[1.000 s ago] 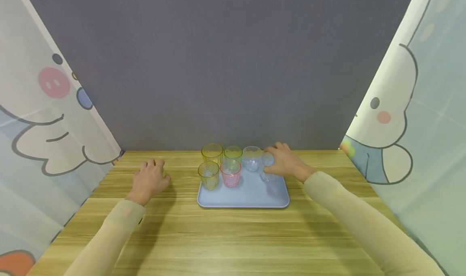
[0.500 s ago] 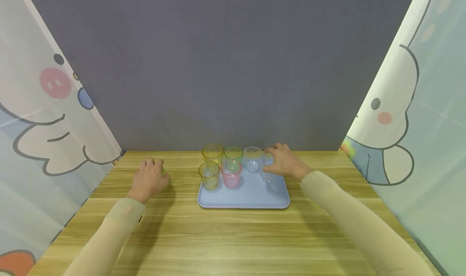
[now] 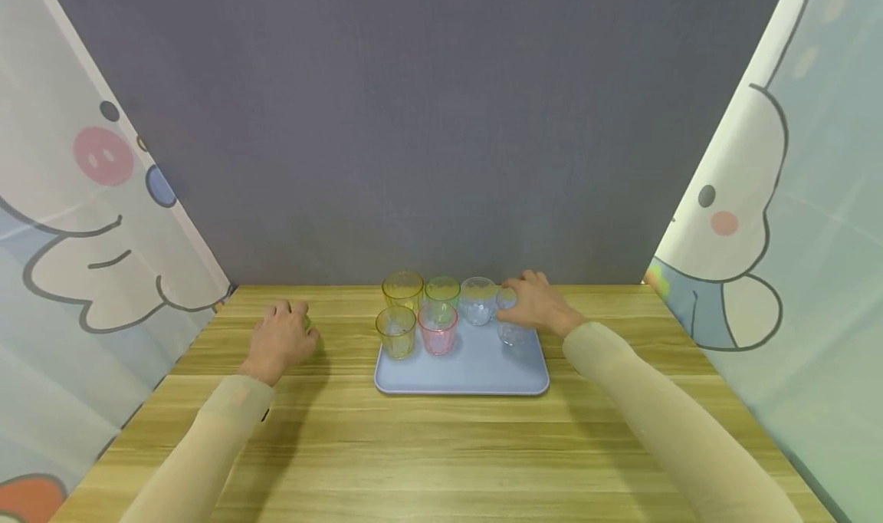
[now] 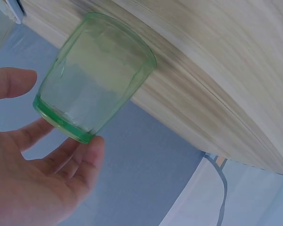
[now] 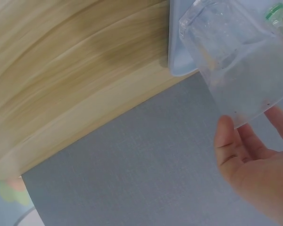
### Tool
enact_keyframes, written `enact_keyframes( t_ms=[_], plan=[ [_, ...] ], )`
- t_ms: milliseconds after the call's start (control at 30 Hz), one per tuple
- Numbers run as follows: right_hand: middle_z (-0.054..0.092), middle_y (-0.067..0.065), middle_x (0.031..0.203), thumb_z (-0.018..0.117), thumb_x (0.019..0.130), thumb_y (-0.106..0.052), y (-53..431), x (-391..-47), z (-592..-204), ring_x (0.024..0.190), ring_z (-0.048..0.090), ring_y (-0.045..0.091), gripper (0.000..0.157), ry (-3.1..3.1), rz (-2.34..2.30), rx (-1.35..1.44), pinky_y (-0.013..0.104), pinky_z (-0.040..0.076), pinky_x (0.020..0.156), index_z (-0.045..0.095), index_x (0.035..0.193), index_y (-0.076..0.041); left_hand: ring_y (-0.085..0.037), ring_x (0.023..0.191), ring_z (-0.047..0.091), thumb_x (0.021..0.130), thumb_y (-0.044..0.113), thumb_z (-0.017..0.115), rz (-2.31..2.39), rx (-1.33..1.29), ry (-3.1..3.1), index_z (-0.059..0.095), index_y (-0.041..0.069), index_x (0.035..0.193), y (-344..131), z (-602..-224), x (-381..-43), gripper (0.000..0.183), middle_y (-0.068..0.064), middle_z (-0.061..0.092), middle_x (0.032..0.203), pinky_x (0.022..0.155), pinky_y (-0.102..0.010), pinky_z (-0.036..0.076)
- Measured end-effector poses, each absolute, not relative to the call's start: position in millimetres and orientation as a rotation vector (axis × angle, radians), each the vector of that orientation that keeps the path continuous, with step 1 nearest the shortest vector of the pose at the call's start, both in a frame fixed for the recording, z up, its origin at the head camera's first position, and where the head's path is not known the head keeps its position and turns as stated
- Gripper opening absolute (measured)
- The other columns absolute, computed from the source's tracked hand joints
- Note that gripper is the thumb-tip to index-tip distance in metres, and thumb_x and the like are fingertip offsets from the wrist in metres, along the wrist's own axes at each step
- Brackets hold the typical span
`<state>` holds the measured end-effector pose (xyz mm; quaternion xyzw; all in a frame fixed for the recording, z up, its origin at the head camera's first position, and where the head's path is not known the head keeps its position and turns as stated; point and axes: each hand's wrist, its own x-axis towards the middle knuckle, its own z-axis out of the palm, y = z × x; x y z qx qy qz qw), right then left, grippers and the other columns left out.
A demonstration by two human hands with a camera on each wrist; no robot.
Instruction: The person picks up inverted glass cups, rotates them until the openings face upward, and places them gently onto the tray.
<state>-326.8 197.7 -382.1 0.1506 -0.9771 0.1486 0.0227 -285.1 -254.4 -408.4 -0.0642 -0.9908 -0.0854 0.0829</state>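
My left hand (image 3: pixel 281 341) is over a green glass (image 4: pixel 94 70) at the left of the table. The glass stands base up, and my fingertips touch its thick base while the thumb shows apart from it in the left wrist view. In the head view my hand hides most of this glass. At the right of the light blue tray (image 3: pixel 476 377), my right hand (image 3: pixel 541 304) grips a clear glass (image 5: pixel 245 70) near its rim. The base of that glass is low over the tray; whether it touches, I cannot tell.
Other glasses stand on the tray: an amber glass (image 3: pixel 403 289) and a green glass (image 3: pixel 442 291) behind, a yellowish glass (image 3: pixel 396 337) and a pink-rimmed glass (image 3: pixel 438 335) in front. Another clear glass (image 3: pixel 477 300) stands close beside my right hand. A grey panel (image 3: pixel 441 162) rises behind the table.
The clear glass in my right hand has shifted slightly right at its base, and the right forearm has moved a little left. My left hand has hardly moved.
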Motion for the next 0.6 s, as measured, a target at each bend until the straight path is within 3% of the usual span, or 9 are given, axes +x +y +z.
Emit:
enact_keyframes(
  t_ms=[600],
  plan=[
    [0.050,0.023,0.137,0.066,0.080,-0.043,193.3,-328.8,-381.2,0.121,0.044,0.040,0.071,-3.045,0.410,0.418,0.057,0.046,0.096,0.059,0.141,-0.007,-0.059,0.118,0.041,0.098,0.022,0.055,-0.327,-0.198,-2.989,0.048,-0.008,0.141,-257.3,-406.4,-287.1,0.053,-0.041,0.044,0.129,0.089,-0.069,0.043]
  ],
)
